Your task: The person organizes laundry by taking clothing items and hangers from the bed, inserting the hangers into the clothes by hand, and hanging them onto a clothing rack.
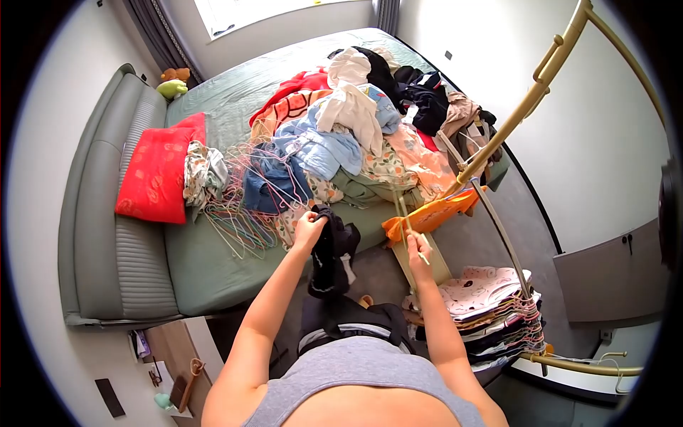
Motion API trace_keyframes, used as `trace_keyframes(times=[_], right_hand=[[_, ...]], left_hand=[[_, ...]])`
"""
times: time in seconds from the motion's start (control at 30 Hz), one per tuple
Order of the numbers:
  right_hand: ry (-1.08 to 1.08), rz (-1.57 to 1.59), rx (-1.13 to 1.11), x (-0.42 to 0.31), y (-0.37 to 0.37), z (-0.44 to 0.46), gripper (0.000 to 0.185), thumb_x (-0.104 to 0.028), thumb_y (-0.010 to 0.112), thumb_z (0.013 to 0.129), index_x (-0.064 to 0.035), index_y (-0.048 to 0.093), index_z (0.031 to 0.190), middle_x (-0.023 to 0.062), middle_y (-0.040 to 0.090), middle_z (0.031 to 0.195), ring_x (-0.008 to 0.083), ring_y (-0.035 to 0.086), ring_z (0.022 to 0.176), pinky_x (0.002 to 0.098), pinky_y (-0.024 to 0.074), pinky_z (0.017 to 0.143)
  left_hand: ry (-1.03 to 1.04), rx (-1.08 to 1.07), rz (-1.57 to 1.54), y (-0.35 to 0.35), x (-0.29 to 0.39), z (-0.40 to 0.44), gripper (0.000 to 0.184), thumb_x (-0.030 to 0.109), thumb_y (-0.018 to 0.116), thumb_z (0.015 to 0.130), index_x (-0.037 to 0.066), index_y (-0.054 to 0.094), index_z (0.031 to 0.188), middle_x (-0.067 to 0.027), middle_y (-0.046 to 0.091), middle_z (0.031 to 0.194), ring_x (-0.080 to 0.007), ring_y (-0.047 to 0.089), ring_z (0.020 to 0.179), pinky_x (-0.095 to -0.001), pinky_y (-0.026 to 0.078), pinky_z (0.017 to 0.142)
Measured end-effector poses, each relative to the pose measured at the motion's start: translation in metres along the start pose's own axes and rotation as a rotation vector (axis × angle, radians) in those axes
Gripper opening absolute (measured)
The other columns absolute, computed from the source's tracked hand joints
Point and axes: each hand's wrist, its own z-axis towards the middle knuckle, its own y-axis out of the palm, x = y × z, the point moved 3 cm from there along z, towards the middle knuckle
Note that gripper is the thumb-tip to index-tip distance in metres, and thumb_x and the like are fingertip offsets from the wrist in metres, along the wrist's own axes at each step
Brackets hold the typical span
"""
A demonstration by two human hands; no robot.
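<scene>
My left hand (310, 230) is closed on the top of a black garment (333, 252), which hangs down in front of me beside the bed. Pale marks show on its lower part; its exact kind is hard to make out. My right hand (419, 250) grips a pale yellow clothes hanger (404, 220), held upright near an orange cloth (430, 215). The hanger and the black garment are apart. Close to my left hand, a tangle of thin coloured hangers (238, 224) lies on the bed next to a dark blue denim piece (272, 186).
A large heap of clothes (334, 135) covers much of the bed (206, 267). Red pillows (160, 174) lean at the headboard (99, 206). At right, a gold-coloured clothes rack (526, 99) stands near, with a dense row of hung clothes (491, 306) low on it.
</scene>
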Motion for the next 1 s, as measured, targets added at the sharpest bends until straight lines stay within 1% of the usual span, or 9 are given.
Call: trace_keyframes(times=[0.07,0.13,0.27,0.37,0.53,0.83,0.9,0.97,1.0], right_hand=[[-0.007,-0.064,-0.163,-0.004,-0.012,-0.020,0.019,-0.015,0.054,0.089,0.0006,0.064,0.095,0.0025,0.060,0.070,0.0070,0.053,0.060,0.0216,0.0417,0.056],[-0.019,-0.116,-0.286,-0.047,-0.022,-0.038,0.021,-0.016,0.054,0.089,0.0012,0.066,0.088,0.0062,0.065,0.072,0.0087,0.058,0.064,0.0234,0.0456,0.058],[0.256,0.047,-0.455,-0.048,-0.028,-0.061,0.020,-0.016,0.055,0.088,-0.0003,0.067,0.087,-0.0049,0.041,0.052,0.0041,0.037,0.048,0.0229,0.0319,0.045],[0.228,0.077,-0.506,-0.060,-0.029,-0.065,0.020,-0.016,0.055,0.088,-0.0001,0.067,0.087,-0.0045,0.042,0.053,0.0039,0.037,0.048,0.0226,0.0320,0.045],[0.037,-0.149,-0.409,-0.067,-0.022,-0.056,0.019,-0.016,0.056,0.086,-0.0007,0.066,0.086,0.0110,0.064,0.068,0.0166,0.059,0.056,0.0270,0.0448,0.053],[-0.271,-0.189,-0.150,-0.046,0.002,-0.011,0.018,-0.015,0.061,0.080,-0.0009,0.060,0.068,0.0156,0.053,0.056,0.0321,0.053,0.049,0.0360,0.0386,0.045],[-0.398,-0.275,-0.111,-0.038,-0.013,-0.004,0.019,-0.012,0.063,0.078,-0.0001,0.058,0.064,0.0144,0.051,0.054,0.0294,0.050,0.045,0.0353,0.0377,0.044],[-0.248,-0.080,-0.062,-0.039,-0.027,-0.001,0.028,-0.012,0.064,0.081,0.0026,0.056,0.058,0.0024,0.051,0.050,0.0093,0.044,0.045,0.0250,0.0352,0.045],[-0.240,-0.042,-0.035,-0.045,-0.034,0.001,0.029,-0.012,0.065,0.082,0.0021,0.056,0.058,0.0009,0.050,0.049,0.0084,0.043,0.044,0.0246,0.0352,0.045]], left_hand=[[0.012,0.075,0.209,0.003,-0.002,0.006,0.038,0.040,0.060,0.074,0.003,0.061,0.083,-0.0065,0.060,0.070,-0.0133,0.056,0.067,-0.0288,0.041,0.061],[-0.007,0.121,0.277,0.005,0.005,0.010,0.043,0.044,0.057,0.074,0.003,0.061,0.085,-0.0091,0.061,0.072,-0.0221,0.058,0.070,-0.0332,0.042,0.066],[0.015,0.278,0.300,0.022,0.015,0.022,0.047,0.044,0.060,0.070,0.004,0.062,0.095,-0.0120,0.065,0.092,-0.0261,0.061,0.087,-0.0342,0.045,0.076],[0.095,0.293,0.338,0.042,0.036,0.006,0.048,0.038,0.064,0.066,0.006,0.060,0.102,-0.0142,0.062,0.102,-0.0277,0.059,0.095,-0.0365,0.045,0.084],[0.335,0.276,0.414,0.057,0.068,-0.021,0.046,0.035,0.067,0.064,0.008,0.060,0.101,-0.0120,0.053,0.104,-0.0299,0.057,0.091,-0.0387,0.047,0.079],[0.810,-0.093,0.506,0.090,0.113,-0.112,0.037,0.036,0.065,0.072,0.003,0.063,0.088,-0.0110,0.054,0.091,-0.0298,0.056,0.082,-0.0373,0.047,0.070],[1.018,-0.189,0.765,0.081,0.128,-0.116,0.038,0.042,0.065,0.071,0.008,0.064,0.086,-0.0083,0.055,0.088,-0.0259,0.052,0.081,-0.0360,0.044,0.070],[1.376,-0.207,0.721,0.069,0.143,-0.115,0.035,0.044,0.067,0.067,0.014,0.062,0.083,-0.0027,0.054,0.082,-0.0207,0.048,0.083,-0.0343,0.038,0.072],[1.420,-0.265,0.801,0.069,0.145,-0.109,0.031,0.041,0.067,0.068,0.014,0.060,0.082,-0.0004,0.055,0.080,-0.0199,0.048,0.082,-0.0335,0.038,0.072]])
